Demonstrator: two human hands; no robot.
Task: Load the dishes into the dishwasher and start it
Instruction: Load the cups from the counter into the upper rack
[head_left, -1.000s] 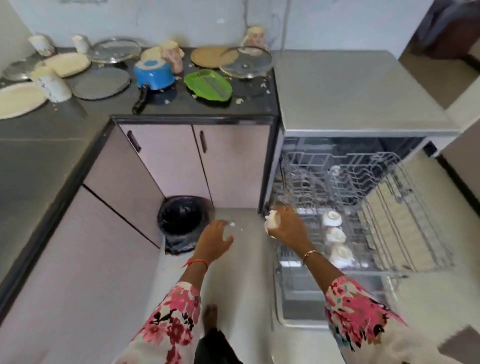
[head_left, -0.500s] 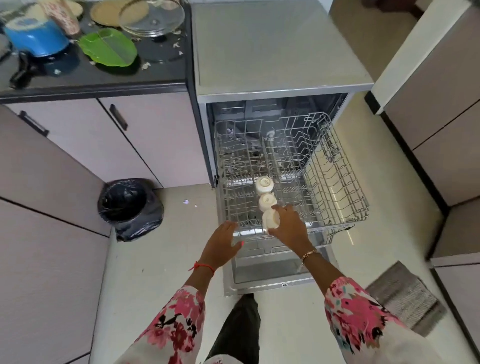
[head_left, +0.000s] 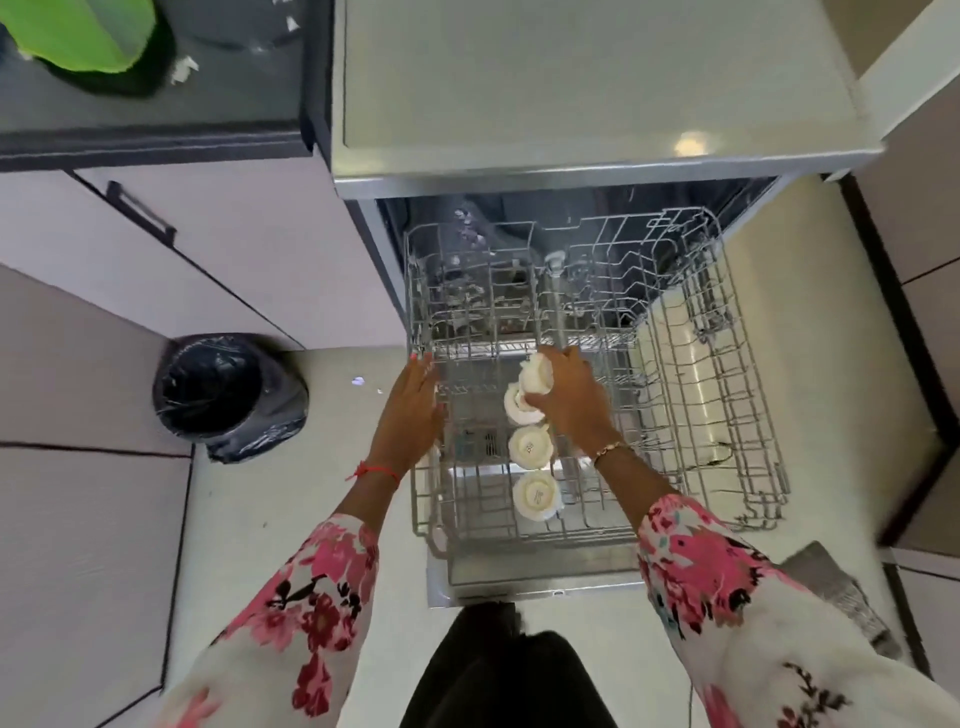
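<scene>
Cups (head_left: 530, 447) cream-white; rack (head_left: 670, 426) grey wire; sleeves (head_left: 696, 561) white w/ pink & black floral print; bin bag (head_left: 249, 426) black; plate (head_left: 78, 31) bright green; worktop (head_left: 234, 104) dk grey; wrist thread (head_left: 375, 470) red.

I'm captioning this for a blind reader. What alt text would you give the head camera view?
A person's right hand holds a white cup over the pulled-out rack of an open dishwasher, beside a row of three upturned cups. The left hand, fingers straight, is at the rack's left edge; a black bin stands nearby.
</scene>
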